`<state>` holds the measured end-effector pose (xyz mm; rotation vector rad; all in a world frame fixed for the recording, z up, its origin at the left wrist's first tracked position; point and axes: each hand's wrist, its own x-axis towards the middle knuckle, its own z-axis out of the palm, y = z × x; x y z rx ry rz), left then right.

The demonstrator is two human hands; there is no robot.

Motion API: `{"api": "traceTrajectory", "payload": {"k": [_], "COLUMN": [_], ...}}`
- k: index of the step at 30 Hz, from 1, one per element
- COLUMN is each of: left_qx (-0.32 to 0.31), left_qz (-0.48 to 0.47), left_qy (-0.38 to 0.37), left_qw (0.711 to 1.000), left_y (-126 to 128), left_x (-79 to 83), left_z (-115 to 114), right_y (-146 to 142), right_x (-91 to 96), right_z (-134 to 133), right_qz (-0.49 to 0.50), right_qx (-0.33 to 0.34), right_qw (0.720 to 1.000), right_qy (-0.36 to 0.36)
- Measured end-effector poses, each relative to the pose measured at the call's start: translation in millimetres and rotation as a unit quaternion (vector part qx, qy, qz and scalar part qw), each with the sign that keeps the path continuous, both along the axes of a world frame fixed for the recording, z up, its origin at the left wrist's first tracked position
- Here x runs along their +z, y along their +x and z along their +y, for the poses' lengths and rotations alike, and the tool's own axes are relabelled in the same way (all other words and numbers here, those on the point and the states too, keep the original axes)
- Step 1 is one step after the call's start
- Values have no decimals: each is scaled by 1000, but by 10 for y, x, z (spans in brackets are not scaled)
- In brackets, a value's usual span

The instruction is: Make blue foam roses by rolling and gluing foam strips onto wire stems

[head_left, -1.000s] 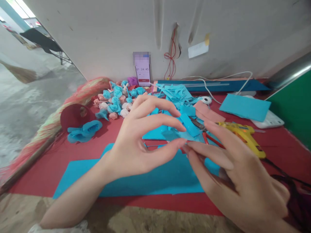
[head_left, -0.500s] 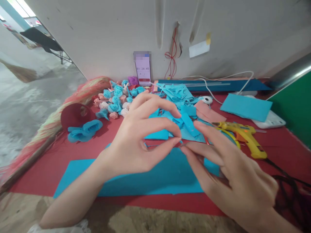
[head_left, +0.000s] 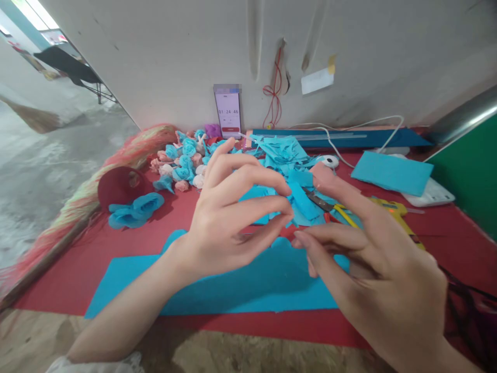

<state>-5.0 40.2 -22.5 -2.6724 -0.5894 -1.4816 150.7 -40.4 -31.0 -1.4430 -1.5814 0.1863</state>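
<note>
My left hand [head_left: 223, 220] is raised over the table with thumb and index finger pinched together. A tiny bit of blue shows at its fingertips, too small to name. Close to its right, my right hand [head_left: 382, 277] pinches with thumb and index finger, the other fingers loosely raised; what lies in that pinch is hidden. A small gap separates the two pinches. Below both lies a long blue paper sheet [head_left: 248, 298] with a wavy upper edge. Behind the hands are blue paper scraps [head_left: 285, 150] and scissors [head_left: 344, 213] with yellow handles, partly covered by my right hand.
A yellow glue gun [head_left: 394, 207] lies right, partly hidden. Folded blue paper [head_left: 392, 173] rests on a white device [head_left: 437, 192]. Paper flowers [head_left: 186, 166], a blue paper rose pair [head_left: 135, 210] and a broom [head_left: 112, 173] are left. A phone [head_left: 230, 114] leans against the wall.
My right hand has shifted slightly right and its index side has lifted, showing the scissors and covering more of the glue gun. My left hand has moved slightly right, still pinched.
</note>
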Motion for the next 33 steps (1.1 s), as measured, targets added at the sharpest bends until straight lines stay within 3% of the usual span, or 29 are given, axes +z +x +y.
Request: {"api": "traceTrajectory", "payload": {"k": [9,18,24,28,33], "left_qx": [-74,-44,-38,-38,-28], "left_qz": [-83,-29,-14,-28,-71], "left_qy": [-136,-44,-74,-90,-86], "left_qw": [984,998,996,995,993], "left_y": [-10,7,28,29,12], "left_x": [14,-7,0,-6,-12], "left_z": [-15,15,-8,-5,-25], "right_y": [-9,-10,-3,27,-16], "right_x": [5,45,56,39,28], "right_z": [-22,-57,-41,-13,-16], "right_qz": [24,16,1,37,186], "right_qx": [-27,-48,-41,23,128], "right_qw": [999,999,999,999,971], "right_qy": [-1,-6,-5,-17,-82]}}
